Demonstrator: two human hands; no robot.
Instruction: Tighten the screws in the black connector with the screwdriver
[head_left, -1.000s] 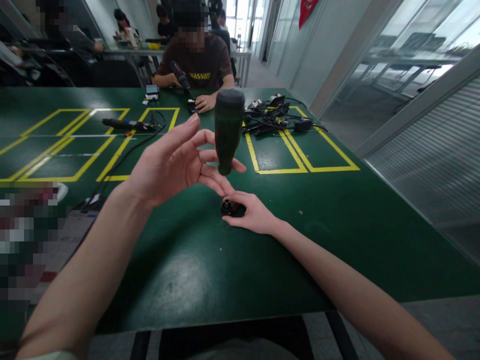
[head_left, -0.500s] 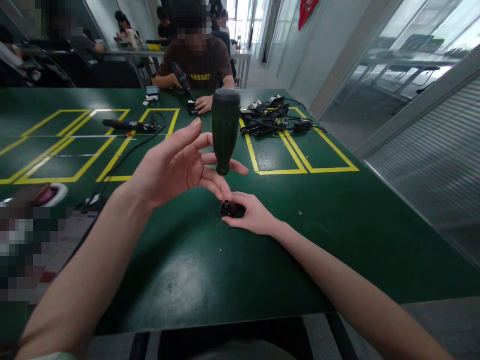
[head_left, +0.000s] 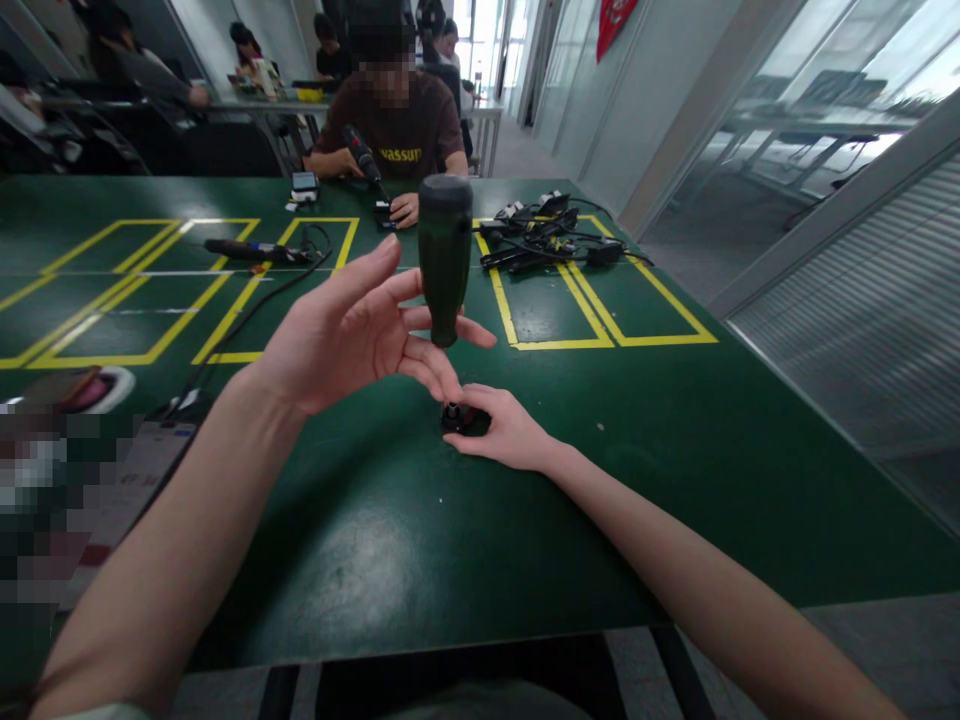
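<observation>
Left hand point(head_left: 349, 335), mine: fingers spread, nearer the upright green handle point(head_left: 445, 255). Right hand point(head_left: 506, 428), mine: grasping black part point(head_left: 451, 421) below.

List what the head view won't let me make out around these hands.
Head view: any shaft below the dark green, bottle-shaped handle cannot be made out, perhaps hidden by the left hand.
Head view: the full shape of the small black part is hidden, as the right hand partly covers it.
Head view: the small white device with a grey screen is too small to read.
</observation>
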